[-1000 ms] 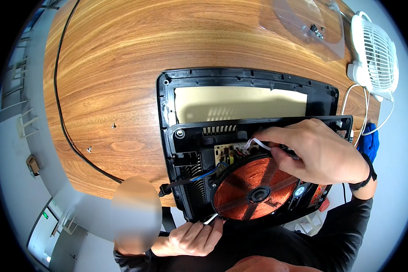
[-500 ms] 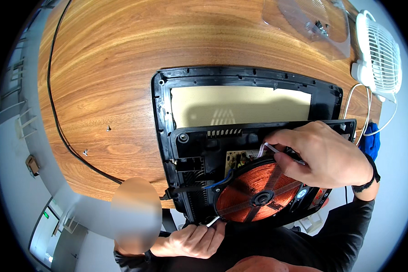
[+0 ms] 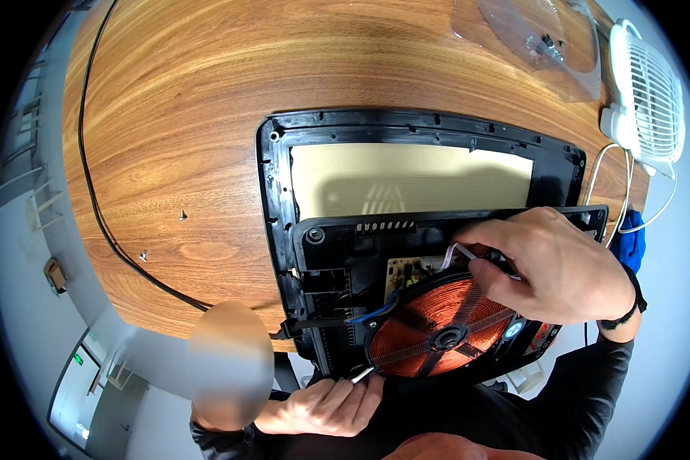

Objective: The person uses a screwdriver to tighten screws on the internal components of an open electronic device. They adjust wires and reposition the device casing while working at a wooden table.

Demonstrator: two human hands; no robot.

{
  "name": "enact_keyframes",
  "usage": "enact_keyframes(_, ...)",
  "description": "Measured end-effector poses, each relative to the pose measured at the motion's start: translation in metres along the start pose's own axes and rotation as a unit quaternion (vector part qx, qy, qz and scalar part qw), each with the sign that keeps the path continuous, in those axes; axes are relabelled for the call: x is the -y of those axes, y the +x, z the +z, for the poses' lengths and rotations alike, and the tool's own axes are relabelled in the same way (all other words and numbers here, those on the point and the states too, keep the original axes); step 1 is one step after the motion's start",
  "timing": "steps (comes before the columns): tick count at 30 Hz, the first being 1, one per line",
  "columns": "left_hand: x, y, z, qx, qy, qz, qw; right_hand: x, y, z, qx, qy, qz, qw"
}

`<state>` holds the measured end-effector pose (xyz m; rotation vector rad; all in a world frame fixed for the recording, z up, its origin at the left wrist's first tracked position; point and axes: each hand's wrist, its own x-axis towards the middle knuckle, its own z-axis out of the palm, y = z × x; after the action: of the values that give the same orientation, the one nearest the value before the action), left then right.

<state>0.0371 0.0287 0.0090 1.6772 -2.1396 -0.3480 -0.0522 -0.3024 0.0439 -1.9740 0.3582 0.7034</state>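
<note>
The opened black base housing of an induction cooker [image 3: 337,230] leans over its black-framed top panel [image 3: 560,184], which lies on the table. A round copper coil [image 3: 414,330] sits in the base, tilted, with a circuit board [image 3: 410,270] partly covered by it. My right hand [image 3: 544,264] reaches over the coil's far edge, thumb and fingers pinching a thin white wire [image 3: 454,249]. Beside the coil's near edge, my left hand [image 3: 333,406] is closed around a short white sleeved wire end [image 3: 363,375]. Blue wiring [image 3: 376,313] runs to the coil's left side.
A black power cord [image 3: 92,180] curves along the table's left side into the base. Small screws [image 3: 143,256] lie at left. At the back right are a clear plastic tray [image 3: 529,46] with small metal parts, a white fan [image 3: 648,100] with its cable, and a blue cloth [image 3: 629,241].
The base and coil sit very slightly lower and to the right in view. Both hands keep their grips on the white wires.
</note>
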Motion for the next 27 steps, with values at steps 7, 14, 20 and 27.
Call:
enact_keyframes(7, -0.0010, 0.0002, 0.0014, -0.009, -0.007, -0.013, 1.000, -0.0010, -0.0020, 0.0037, -0.047, -0.010, -0.029, 0.998)
enact_keyframes(14, 0.0000, 0.0037, -0.0023, 0.013, -0.012, 0.000, 1.000, -0.0019, -0.0041, 0.0060, -0.055, 0.005, -0.023, 0.998)
enact_keyframes(20, 0.0030, 0.0018, 0.0008, 0.001, -0.011, -0.004, 1.000, -0.0035, -0.0052, 0.0084, -0.087, 0.005, -0.034, 0.996)
enact_keyframes(27, 0.0011, 0.0016, -0.0006, 0.011, -0.005, -0.010, 1.000, 0.0005, -0.0057, 0.0030, -0.039, -0.003, 0.021, 0.999)
